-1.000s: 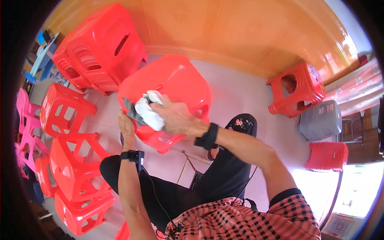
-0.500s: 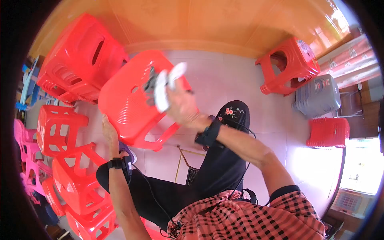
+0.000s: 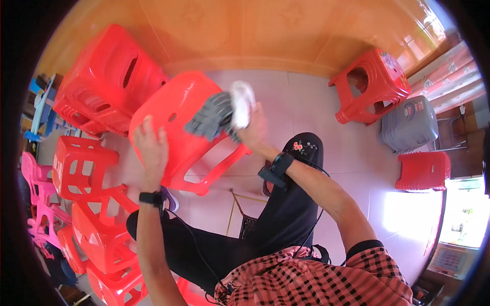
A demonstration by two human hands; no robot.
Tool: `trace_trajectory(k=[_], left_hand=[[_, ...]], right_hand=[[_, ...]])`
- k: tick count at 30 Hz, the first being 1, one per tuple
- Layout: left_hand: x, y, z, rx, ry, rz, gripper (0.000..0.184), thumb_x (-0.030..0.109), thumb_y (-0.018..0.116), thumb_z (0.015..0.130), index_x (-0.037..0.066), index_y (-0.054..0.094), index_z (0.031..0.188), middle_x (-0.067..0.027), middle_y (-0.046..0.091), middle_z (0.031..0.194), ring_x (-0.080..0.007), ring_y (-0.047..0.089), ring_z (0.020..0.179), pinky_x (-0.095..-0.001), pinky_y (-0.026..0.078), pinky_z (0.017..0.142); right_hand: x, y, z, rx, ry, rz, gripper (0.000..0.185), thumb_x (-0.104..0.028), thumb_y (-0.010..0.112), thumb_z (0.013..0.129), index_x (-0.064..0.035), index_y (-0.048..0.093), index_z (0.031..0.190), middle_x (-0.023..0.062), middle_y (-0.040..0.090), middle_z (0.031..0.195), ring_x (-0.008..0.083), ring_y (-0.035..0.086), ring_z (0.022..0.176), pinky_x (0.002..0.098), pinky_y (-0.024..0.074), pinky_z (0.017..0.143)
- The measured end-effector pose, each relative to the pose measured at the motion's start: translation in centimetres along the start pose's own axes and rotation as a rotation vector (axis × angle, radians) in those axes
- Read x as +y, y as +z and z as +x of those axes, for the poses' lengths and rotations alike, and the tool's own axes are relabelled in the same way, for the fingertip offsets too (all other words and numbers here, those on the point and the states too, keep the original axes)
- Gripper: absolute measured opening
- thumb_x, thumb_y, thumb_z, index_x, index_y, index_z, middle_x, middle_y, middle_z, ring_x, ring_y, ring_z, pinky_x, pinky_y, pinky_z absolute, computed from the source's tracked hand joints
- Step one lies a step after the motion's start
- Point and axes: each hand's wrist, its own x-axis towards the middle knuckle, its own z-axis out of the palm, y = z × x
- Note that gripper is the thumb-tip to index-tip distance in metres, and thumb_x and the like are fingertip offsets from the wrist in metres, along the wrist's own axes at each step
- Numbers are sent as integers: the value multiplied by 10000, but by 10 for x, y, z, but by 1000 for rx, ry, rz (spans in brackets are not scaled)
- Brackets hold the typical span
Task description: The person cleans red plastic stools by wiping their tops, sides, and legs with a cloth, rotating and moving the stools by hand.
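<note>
A red plastic stool [image 3: 176, 94] with a ridged seat and a hole in its middle is in front of me, its seat tilted toward my view. My left hand [image 3: 151, 150] rests at the seat's near left corner, fingers spread over the edge. In my right hand [image 3: 255, 130] is a bunched cleaning cloth [image 3: 210, 117], grey and striped, with a blurred white part at the hand. The cloth lies against the right side of the seat. Part of the seat is hidden under it, and the fingers around it are partly covered.
Nested red stools [image 3: 115, 76] stand at the upper left. More red stools [image 3: 84, 166] line the left side, beside pink chairs [image 3: 38, 176]. To the right are a red stool [image 3: 375, 86], a grey stool stack [image 3: 411, 125] and another red stack [image 3: 423, 171]. A wooden wall [image 3: 245, 35] runs behind.
My right hand and the cloth have moved right and slightly down across the seat. My left hand has moved up from the stool's side onto the seat corner.
</note>
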Motion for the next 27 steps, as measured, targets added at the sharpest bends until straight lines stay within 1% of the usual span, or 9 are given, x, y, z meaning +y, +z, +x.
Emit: trace_trajectory(k=[1, 3, 4, 8, 11, 19, 20, 23, 27], left_hand=[[20, 8, 4, -45, -16, -70, 475, 209, 615, 806, 36, 436, 1211, -231, 478, 1080, -400, 454, 1013, -502, 370, 868], [49, 28, 8, -85, -2, -166, 521, 268, 637, 796, 29, 442, 1216, -228, 460, 1111, -392, 436, 1036, -501, 357, 888], [59, 37, 7, -82, 22, -192, 550, 306, 645, 791, 26, 446, 1221, -231, 445, 1140, -395, 421, 1055, -508, 348, 898], [76, 29, 4, -278, 26, -117, 678, 443, 641, 770, 60, 415, 1282, -253, 364, 1266, -445, 340, 1155, -556, 288, 960], [77, 15, -6, -342, 224, -131, 692, 441, 653, 757, 57, 416, 1282, -235, 363, 1278, -448, 336, 1156, -552, 286, 967], [59, 23, -5, -305, 125, -73, 697, 410, 653, 761, 50, 391, 1298, -193, 351, 1311, -439, 305, 1195, -549, 268, 982], [60, 22, -5, -318, 128, -43, 686, 394, 647, 767, 51, 388, 1302, -196, 352, 1310, -437, 304, 1196, -550, 264, 983], [61, 22, -1, -365, 127, 22, 670, 364, 638, 776, 53, 379, 1311, -200, 349, 1312, -436, 304, 1196, -553, 255, 984], [70, 24, 7, -419, 106, 60, 676, 337, 627, 777, 58, 350, 1326, -203, 336, 1326, -437, 301, 1197, -559, 236, 992]], right_hand=[[17, 4, 0, 67, 70, -32, 441, -190, 658, 707, -12, 520, 1087, 168, 532, 970, 344, 581, 740, 397, 482, 693], [48, 15, -1, -197, 733, 381, 413, -227, 639, 756, 14, 525, 1071, 118, 588, 925, 235, 585, 754, 350, 467, 663], [49, 18, -5, -97, 840, 538, 371, -259, 613, 798, 26, 548, 1025, 80, 608, 837, 154, 563, 721, 326, 444, 602], [117, 48, -20, -280, 1096, 686, 293, -216, 592, 825, 5, 591, 1017, 58, 628, 796, 132, 579, 651, 307, 442, 550], [72, 37, -4, -194, 1082, 383, 260, -208, 595, 820, 11, 614, 958, 55, 627, 786, 139, 586, 660, 321, 450, 557], [-1, 18, 2, 34, 588, 426, 296, -237, 611, 779, 23, 611, 921, 57, 619, 761, 158, 590, 716, 318, 471, 644], [-7, 14, 1, -56, 673, 375, 277, -195, 578, 800, 21, 554, 971, 71, 590, 786, 161, 569, 760, 329, 459, 688], [25, 56, -26, 246, 569, 639, 197, -162, 566, 796, -22, 466, 890, 73, 506, 753, 181, 520, 726, 344, 438, 688], [72, 95, -64, 283, 686, 469, 202, -160, 563, 815, -21, 449, 909, 82, 505, 775, 220, 515, 724, 355, 428, 683]])
